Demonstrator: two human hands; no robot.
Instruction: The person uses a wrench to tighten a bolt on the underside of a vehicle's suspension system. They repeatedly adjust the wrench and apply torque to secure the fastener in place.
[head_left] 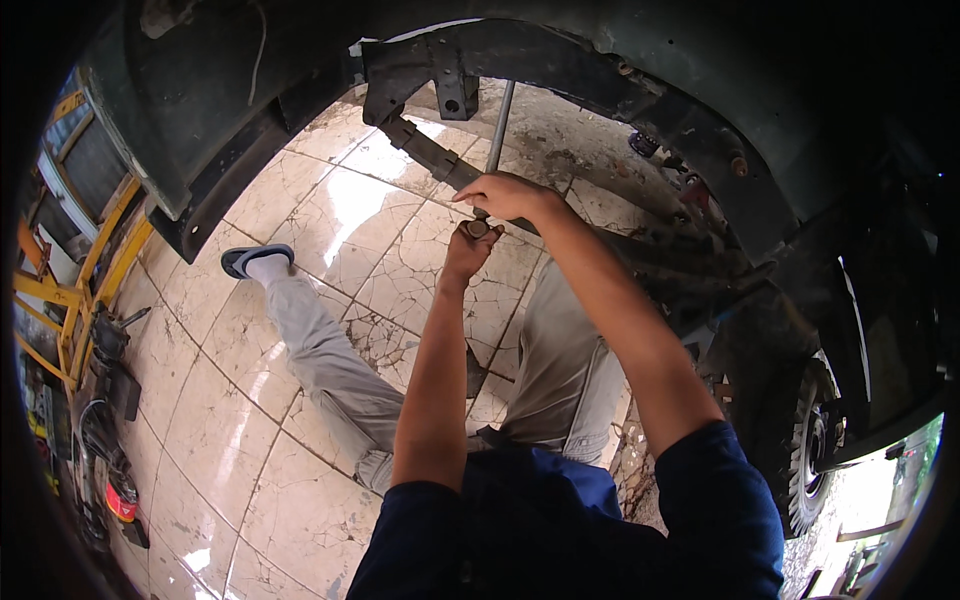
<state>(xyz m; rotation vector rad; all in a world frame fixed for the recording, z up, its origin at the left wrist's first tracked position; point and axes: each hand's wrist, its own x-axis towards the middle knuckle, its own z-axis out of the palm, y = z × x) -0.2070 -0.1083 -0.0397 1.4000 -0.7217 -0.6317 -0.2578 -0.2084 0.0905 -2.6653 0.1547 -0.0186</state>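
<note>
I sit on the floor under a dark vehicle body, both arms reaching forward. My left hand [467, 254] is closed around a round metal piece [478, 229], its disc-like end facing up at me. Just above it, my right hand [512, 196] lies palm down with the fingers stretched to the left, at a layered leaf spring [430, 156]. A grey metal rod [503, 125] slants up and away from behind the right hand. My right hand hides the rod's lower end, so I cannot tell whether it joins the round piece.
A curved dark frame rail [530, 58] with a hanging bracket [455, 96] arches overhead. A tyre [806, 450] stands at the lower right. Yellow metal racking [75, 300] and a red can [121, 502] are at the left. Cracked pale tiles [230, 400] cover the floor around my legs.
</note>
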